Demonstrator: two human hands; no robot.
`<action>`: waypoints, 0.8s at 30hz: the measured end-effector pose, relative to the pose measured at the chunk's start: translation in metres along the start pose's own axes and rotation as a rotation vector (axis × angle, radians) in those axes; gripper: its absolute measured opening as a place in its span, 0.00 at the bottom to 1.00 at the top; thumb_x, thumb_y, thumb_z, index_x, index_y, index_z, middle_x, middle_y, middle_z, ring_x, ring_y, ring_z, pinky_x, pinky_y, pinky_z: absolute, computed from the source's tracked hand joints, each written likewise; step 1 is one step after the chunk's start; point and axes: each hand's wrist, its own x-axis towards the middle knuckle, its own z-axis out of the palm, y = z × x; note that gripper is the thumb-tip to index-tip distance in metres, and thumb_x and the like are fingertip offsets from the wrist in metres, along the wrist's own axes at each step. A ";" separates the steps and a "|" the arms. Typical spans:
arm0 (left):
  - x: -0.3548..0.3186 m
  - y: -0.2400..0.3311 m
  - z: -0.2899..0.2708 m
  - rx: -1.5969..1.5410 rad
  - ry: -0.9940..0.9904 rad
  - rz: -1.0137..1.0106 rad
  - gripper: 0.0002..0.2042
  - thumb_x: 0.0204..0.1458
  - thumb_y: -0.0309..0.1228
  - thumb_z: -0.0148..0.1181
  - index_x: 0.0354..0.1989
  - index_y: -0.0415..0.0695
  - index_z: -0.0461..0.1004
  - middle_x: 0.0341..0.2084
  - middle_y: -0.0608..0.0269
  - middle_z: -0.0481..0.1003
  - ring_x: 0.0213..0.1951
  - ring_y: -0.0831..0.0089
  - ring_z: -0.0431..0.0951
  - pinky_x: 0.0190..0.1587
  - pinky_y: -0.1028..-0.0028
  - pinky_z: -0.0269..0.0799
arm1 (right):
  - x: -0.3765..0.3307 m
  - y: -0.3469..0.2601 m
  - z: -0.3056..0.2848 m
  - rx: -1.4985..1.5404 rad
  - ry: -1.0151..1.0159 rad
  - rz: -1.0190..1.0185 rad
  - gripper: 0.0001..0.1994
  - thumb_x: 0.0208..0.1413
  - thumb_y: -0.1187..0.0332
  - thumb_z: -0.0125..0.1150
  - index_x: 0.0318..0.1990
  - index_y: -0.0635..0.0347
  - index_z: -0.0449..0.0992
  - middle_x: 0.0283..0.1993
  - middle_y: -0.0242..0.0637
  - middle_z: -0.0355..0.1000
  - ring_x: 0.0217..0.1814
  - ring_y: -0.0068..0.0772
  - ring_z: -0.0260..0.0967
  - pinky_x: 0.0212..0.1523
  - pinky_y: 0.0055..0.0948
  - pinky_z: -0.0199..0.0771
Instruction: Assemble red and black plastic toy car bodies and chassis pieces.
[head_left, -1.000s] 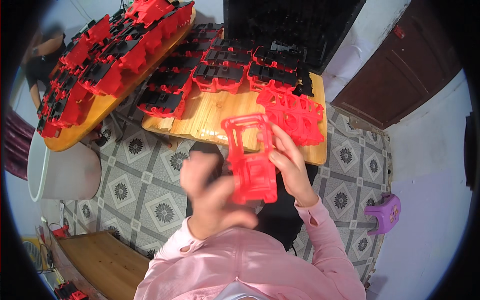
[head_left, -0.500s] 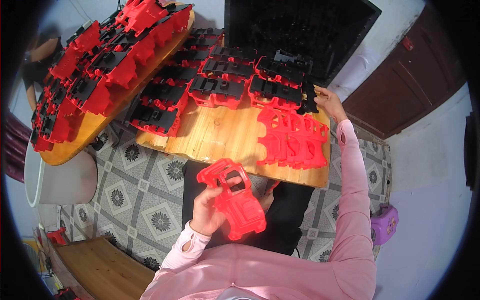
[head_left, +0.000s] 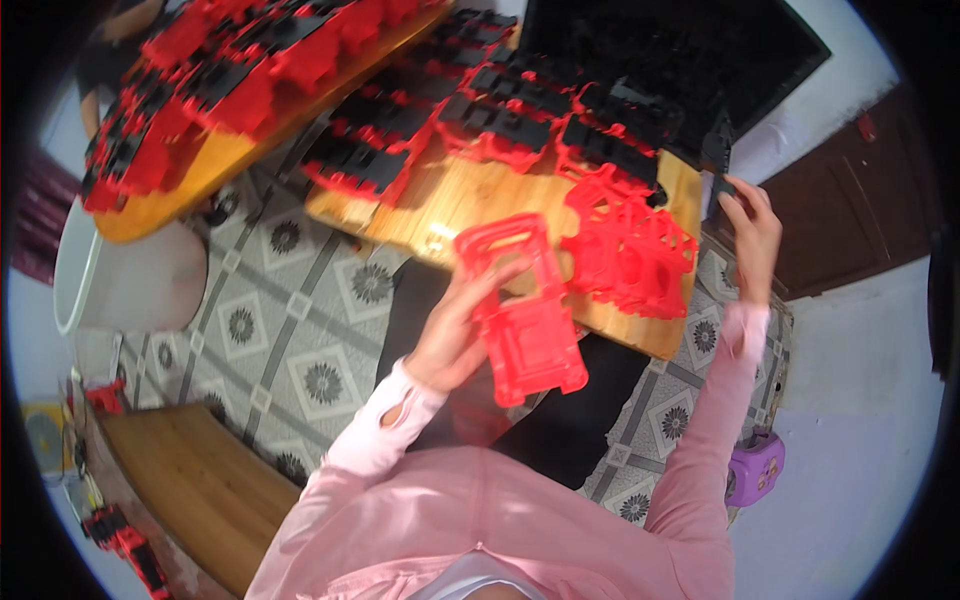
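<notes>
My left hand (head_left: pixel 448 338) is closed on a red plastic toy-like shell (head_left: pixel 537 347), with openings at its top and a recessed panel below. It is held above my lap, in front of the table edge. At the far right, my right hand (head_left: pixel 753 232) pinches a thin black plastic part (head_left: pixel 717 150), seen nearly edge-on and blurred, off the table's right corner. Several more red shells (head_left: pixel 630 250) lie together on the wooden table (head_left: pixel 400 222) between my hands. Behind them stand rows of red shells fitted with black plates (head_left: pixel 500 125).
A second wooden table (head_left: pixel 165 205) at left is piled with red-and-black assemblies (head_left: pixel 230 85). A dark screen (head_left: pixel 670 50) stands behind the main table. A white bin (head_left: pixel 135 275), a wooden bench (head_left: pixel 200 480) and a purple case (head_left: pixel 755 468) are around me. A person's arm (head_left: pixel 90 110) shows at far left.
My right hand has lifted the black part from the table's far right corner and moved right with it. My left hand has raised the red shell and turned it more upright. The view has shifted.
</notes>
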 end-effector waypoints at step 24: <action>-0.021 -0.001 0.009 0.147 -0.114 0.106 0.39 0.59 0.49 0.54 0.71 0.50 0.40 0.61 0.53 0.60 0.58 0.64 0.66 0.60 0.62 0.64 | -0.185 -0.194 0.054 -0.241 -0.271 -0.537 0.20 0.37 0.79 0.70 0.43 0.64 0.76 0.36 0.38 0.66 0.34 0.37 0.67 0.32 0.33 0.70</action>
